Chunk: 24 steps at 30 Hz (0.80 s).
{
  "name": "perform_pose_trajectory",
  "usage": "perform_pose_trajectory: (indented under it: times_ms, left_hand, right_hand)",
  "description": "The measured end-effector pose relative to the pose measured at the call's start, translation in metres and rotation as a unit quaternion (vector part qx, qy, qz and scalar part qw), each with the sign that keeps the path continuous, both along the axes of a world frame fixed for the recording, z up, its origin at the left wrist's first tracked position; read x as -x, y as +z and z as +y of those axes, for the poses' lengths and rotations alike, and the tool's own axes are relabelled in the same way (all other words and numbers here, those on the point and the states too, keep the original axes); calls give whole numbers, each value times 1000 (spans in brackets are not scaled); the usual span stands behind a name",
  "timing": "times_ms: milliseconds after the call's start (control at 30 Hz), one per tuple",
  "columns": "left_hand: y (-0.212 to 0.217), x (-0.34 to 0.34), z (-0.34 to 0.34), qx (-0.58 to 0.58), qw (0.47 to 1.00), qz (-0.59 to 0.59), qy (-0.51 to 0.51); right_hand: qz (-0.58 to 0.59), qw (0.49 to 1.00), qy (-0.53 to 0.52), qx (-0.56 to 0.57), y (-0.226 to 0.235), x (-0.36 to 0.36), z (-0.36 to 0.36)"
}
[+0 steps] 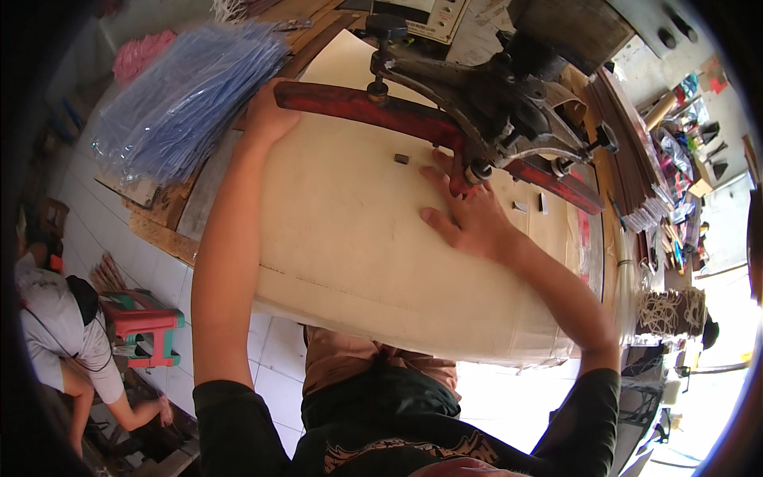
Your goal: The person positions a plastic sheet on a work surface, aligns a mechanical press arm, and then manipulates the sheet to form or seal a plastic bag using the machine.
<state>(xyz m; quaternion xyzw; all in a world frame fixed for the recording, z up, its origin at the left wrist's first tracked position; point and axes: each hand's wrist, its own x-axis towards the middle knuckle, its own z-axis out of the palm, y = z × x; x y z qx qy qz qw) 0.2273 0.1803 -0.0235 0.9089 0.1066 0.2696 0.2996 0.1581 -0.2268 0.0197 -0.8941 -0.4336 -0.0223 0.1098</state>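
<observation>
A large cream sheet (342, 230) with a worn near edge lies on the worktable in front of me. Across its far part runs a dark red bar (373, 111), fixed under a black metal press head (509, 103). My left hand (272, 118) is at the sheet's left side, by the bar's left end; its fingers are mostly hidden. Below the press head, my right hand (477, 219) rests on the sheet with thumb and fingers spread, its fingertips partly under the bar's bracket. A small dark block (402, 159) sits left of it, and two small metallic pieces (543, 203) lie to its right.
A stack of bluish clear plastic sleeves (195, 103) lies at the far left, with a pink bundle (143, 56) behind. Brown strips (624, 151) line the right side. On the left floor, a person (71, 334) bends near a red and green stool (143, 318).
</observation>
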Motion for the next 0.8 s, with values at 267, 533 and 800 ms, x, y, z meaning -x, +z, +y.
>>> perform_pose_trajectory:
  times_ms: [267,533,800]
  left_hand:
    - [-20,-11,15,-13,1000,3,-28]
    - [-16,-9,13,-17,1000,10,-18]
    - [-12,-6,7,-25,1000,4,-18]
  right_hand:
    - [43,999,10,3,4,-2,0]
    - [11,999,44,-27,5,-5,0]
    - [20,998,45,-25,7,-6,0]
